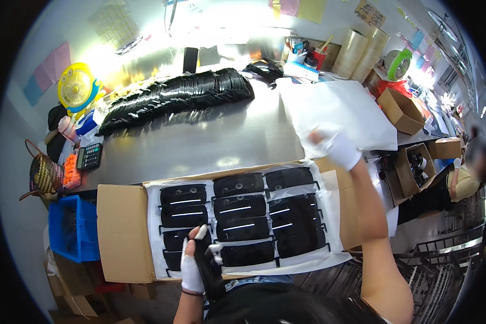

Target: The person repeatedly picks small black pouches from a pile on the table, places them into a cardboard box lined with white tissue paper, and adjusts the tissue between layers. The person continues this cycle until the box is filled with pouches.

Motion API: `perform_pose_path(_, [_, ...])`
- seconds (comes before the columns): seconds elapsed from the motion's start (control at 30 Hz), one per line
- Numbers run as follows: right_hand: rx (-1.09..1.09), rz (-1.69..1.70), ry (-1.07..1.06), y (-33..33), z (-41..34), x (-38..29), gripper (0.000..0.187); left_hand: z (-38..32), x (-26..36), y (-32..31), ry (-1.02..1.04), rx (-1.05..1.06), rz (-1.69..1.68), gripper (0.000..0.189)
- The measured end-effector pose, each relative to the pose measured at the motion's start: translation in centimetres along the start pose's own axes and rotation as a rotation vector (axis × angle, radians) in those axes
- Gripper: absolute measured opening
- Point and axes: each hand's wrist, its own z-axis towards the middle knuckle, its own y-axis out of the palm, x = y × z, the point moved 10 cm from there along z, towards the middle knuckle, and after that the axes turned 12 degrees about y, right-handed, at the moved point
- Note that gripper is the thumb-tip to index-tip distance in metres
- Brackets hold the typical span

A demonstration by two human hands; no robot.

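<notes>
My left hand [193,259], in a white glove with bare fingertips, grips a glossy black part [210,269] over the front edge of an open cardboard box [123,233]. Inside the box, several glossy black curved panels [243,229] with small side arms lie in three columns on white paper [328,202]. My right hand [334,146], gloved in white and blurred by motion, is over a stack of white paper sheets [348,105] on the table; whether it holds a sheet cannot be told.
A long row of stacked black pieces [178,99] lies along the back of the metal-topped table [202,150]. At the left are a calculator [89,156], a yellow fan [76,89] and a blue crate [73,229]. Film rolls [358,54] stand back right. Another person [463,182] sits far right.
</notes>
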Motion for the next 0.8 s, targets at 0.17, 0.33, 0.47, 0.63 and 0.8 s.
perform_pose_path(0.17, [-0.594, 0.697, 0.073, 13.4, -8.4, -15.8, 0.020, 0.5, -0.5, 8.5, -0.240, -0.425, -0.064, 0.078])
perform_pose_path(0.33, [-0.334, 0.491, -0.112, 12.5, -5.6, -15.6, 0.020, 0.1, 2.7, 0.8, -0.062, -0.188, 0.117, 0.076])
perform_pose_path(0.47, [-0.164, -0.343, -0.157, 14.9, -6.5, -12.1, 0.054, -2.6, 3.9, -9.0, -0.147, -0.020, 0.007, 0.066])
perform_pose_path(0.63, [-0.324, -0.566, 0.050, 21.5, -11.9, -8.8, 0.079, -4.3, 10.0, -18.6, 0.053, 0.322, 0.742, 0.041])
perform_pose_path(0.8, [-0.126, -0.416, -0.094, 17.6, -11.8, -11.1, 0.074, -3.2, 14.1, -3.1, 0.702, -0.124, 1.251, 0.044])
